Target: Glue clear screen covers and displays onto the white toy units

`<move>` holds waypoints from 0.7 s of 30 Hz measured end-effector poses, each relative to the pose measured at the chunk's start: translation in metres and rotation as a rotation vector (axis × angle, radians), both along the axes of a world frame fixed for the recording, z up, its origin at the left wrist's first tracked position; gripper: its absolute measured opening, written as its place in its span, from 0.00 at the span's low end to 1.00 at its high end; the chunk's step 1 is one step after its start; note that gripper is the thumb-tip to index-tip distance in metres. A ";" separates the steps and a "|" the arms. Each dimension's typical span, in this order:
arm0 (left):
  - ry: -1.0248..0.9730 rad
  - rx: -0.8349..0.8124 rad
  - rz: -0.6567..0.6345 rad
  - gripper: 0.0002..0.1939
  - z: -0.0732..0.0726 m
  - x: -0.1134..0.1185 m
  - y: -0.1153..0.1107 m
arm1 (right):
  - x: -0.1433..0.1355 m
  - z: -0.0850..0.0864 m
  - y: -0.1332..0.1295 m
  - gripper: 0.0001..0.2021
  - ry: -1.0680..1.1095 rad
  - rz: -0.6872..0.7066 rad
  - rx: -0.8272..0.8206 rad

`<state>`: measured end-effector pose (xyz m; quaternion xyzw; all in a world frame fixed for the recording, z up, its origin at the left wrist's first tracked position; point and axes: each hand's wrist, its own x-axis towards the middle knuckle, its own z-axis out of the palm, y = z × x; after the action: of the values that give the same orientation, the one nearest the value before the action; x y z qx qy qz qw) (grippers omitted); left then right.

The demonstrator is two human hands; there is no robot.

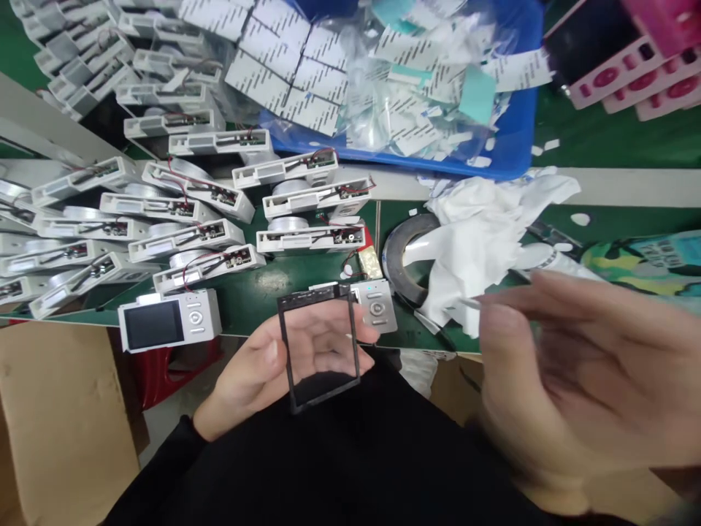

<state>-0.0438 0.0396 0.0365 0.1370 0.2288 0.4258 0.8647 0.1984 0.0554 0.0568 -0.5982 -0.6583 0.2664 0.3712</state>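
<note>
A clear rectangular screen cover with a black border (289, 358) is held by its edges in my left hand (257, 365), whose fingers show through it. Behind it on the bench lies a silver camera (377, 307) with round and oval buttons, partly hidden. My right hand (548, 394) is raised at the right, smeared by motion, with thumb and forefinger pinched together. A small pale tip (469, 302) sticks out from that pinch; its kind cannot be made out. Beside it are a crumpled white cloth (471, 226) and a roll of black tape (395, 252).
Several open white camera bodies (312, 239) with red wires stand in rows at the left. A finished-looking camera (169, 321) lies at the bench edge. A blue tray (518, 139) holds printed liners and scraps. Pink devices (607, 77) are stacked at the far right.
</note>
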 end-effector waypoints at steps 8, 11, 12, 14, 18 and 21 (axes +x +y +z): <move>0.135 0.027 0.085 0.32 -0.010 -0.008 -0.003 | 0.020 -0.038 0.035 0.17 0.077 -0.372 0.320; 0.166 0.012 0.149 0.32 -0.013 -0.013 -0.009 | 0.037 -0.041 0.042 0.17 -0.003 -0.379 0.268; 0.174 -0.001 0.171 0.32 -0.014 -0.014 -0.011 | 0.043 -0.041 0.040 0.15 -0.063 -0.393 0.241; 0.195 -0.029 0.216 0.33 -0.014 -0.015 -0.014 | 0.054 -0.040 0.032 0.11 -0.177 -0.428 0.159; 0.215 -0.064 0.288 0.33 -0.012 -0.015 -0.012 | 0.067 -0.041 0.009 0.20 -0.274 -0.278 -0.144; 0.222 -0.082 0.262 0.31 -0.008 -0.017 -0.004 | 0.068 -0.043 0.000 0.24 -0.238 -0.135 -0.228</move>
<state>-0.0607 0.0358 0.0287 0.1166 0.3558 0.5074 0.7761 0.2663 0.0553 0.0137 -0.7065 -0.6216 0.2409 0.2375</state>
